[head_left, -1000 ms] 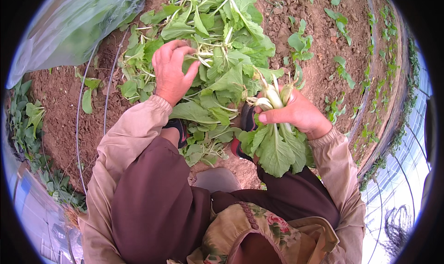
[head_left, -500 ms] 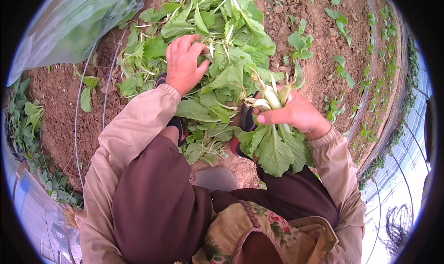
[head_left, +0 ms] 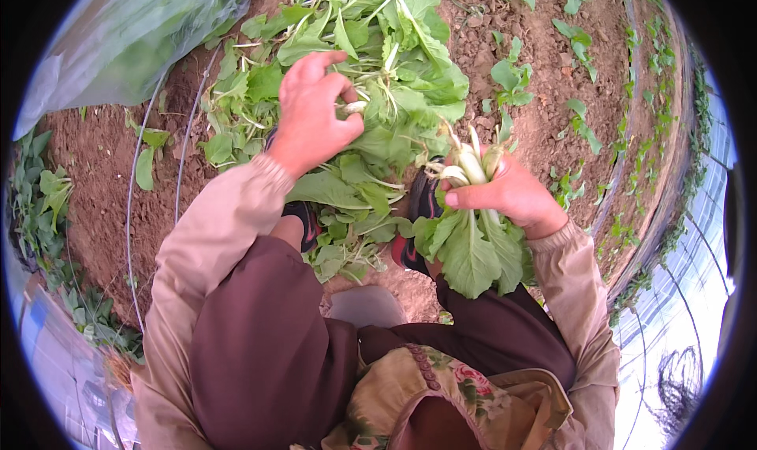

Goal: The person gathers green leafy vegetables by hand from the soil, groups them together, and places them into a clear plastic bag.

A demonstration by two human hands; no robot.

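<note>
My right hand (head_left: pixel 509 194) is closed around a bunch of leafy greens (head_left: pixel 471 249). Its pale roots and stem ends point up past my thumb, and its broad leaves hang down over my right knee. Further left, my left hand (head_left: pixel 315 111) is over a heap of loose leafy greens (head_left: pixel 422 44). Between its thumb and curled forefinger shows the whitish stem end of one leafy green (head_left: pixel 355 108); that plant's leaves run into the heap, so their extent is hard to tell. The heap spreads from the far middle down to between my feet.
Brown soil (head_left: pixel 481 44) with rows of young plants (head_left: pixel 582 44) lies to the right. At far left, clear plastic sheeting (head_left: pixel 158 36) hangs beside thin bent hoops (head_left: pixel 132 213). My shoes (head_left: pixel 424 197) flank the greens, with a grey object (head_left: pixel 367 304) below them.
My left hand has drawn slightly nearer and lifted, with a whitish stem end now showing at its fingertips. The right hand and its bunch have barely moved.
</note>
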